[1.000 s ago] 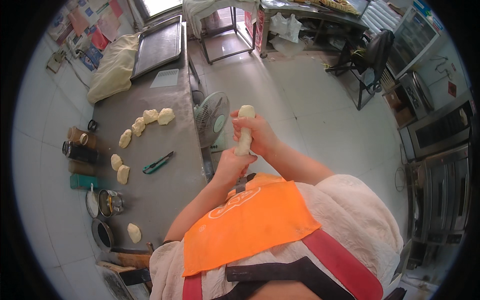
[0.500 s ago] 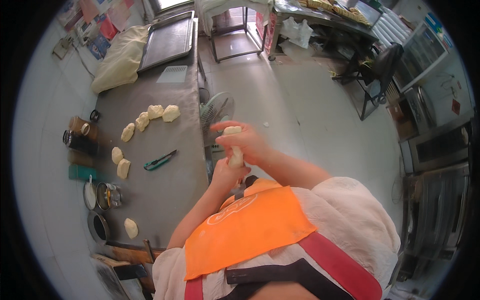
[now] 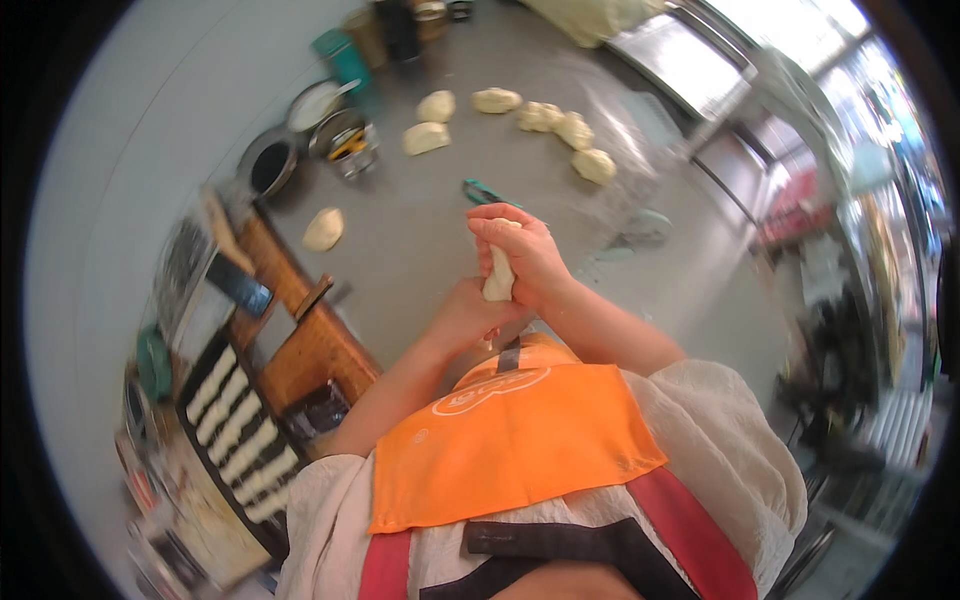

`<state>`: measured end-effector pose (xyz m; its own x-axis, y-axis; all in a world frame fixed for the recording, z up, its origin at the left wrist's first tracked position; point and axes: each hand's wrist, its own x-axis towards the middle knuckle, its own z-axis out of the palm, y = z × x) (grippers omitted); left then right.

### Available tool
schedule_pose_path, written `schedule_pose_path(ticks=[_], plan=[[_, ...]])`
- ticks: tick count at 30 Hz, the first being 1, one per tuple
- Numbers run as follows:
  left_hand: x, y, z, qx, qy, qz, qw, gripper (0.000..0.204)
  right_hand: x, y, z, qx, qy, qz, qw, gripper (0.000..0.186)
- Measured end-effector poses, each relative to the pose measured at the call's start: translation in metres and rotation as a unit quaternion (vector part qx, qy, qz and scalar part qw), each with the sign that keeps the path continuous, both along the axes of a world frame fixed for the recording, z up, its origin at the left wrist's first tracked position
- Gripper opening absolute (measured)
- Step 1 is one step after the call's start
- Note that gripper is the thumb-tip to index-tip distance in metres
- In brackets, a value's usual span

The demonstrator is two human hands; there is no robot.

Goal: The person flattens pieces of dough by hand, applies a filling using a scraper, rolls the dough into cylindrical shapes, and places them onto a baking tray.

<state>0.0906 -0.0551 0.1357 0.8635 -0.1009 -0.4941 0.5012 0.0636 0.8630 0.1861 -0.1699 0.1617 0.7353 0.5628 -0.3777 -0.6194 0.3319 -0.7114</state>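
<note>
A soft, pale lump of dough [image 3: 498, 275] is squeezed between my two hands, upright in front of my orange apron. My right hand [image 3: 535, 258] wraps around its upper part, fingers curled. Lower down, my left hand [image 3: 470, 318] closes around the bottom end, hiding it. Beyond my hands, a cutter with a teal handle [image 3: 488, 193] lies on the grey worktable [image 3: 400, 255]. Several loose dough pieces rest there: a curved row at the far side ending in one lump [image 3: 593, 166], two close together by a cut piece [image 3: 427, 138], and a lone one [image 3: 323, 230] at the left.
A dark bowl [image 3: 270, 166], a metal tin [image 3: 362, 160] and a teal box [image 3: 342, 60] line the table's wall side. Wooden boards [image 3: 315, 350] and a phone [image 3: 240, 285] are at left. A black tray [image 3: 184, 408] with rows of dough strips stands lower left.
The view has swung left, bringing the black tray and more of the wooden boards in. Both hands keep hold of the dough; my right fingers now curl more closely over its top.
</note>
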Motion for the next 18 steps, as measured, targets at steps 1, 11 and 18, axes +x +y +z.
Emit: schedule_pose_path(ticks=[1, 11, 18], plan=[[-0.006, 0.01, -0.006, 0.059, -0.039, 0.022, 0.997, 0.031, 0.004, 0.01, -0.01, 0.003, 0.001, 0.012, 1.0, 0.028], [-0.045, 0.078, -0.079, 0.554, -0.092, 0.085, 0.823, 0.056, 0.003, 0.07, -0.147, -0.365, -0.504, 0.035, 0.782, 0.035], [-0.059, 0.054, -0.107, 0.573, -0.115, 0.114, 0.804, 0.059, -0.037, 0.049, -0.129, -0.296, -0.784, 0.328, 0.437, 0.077]])
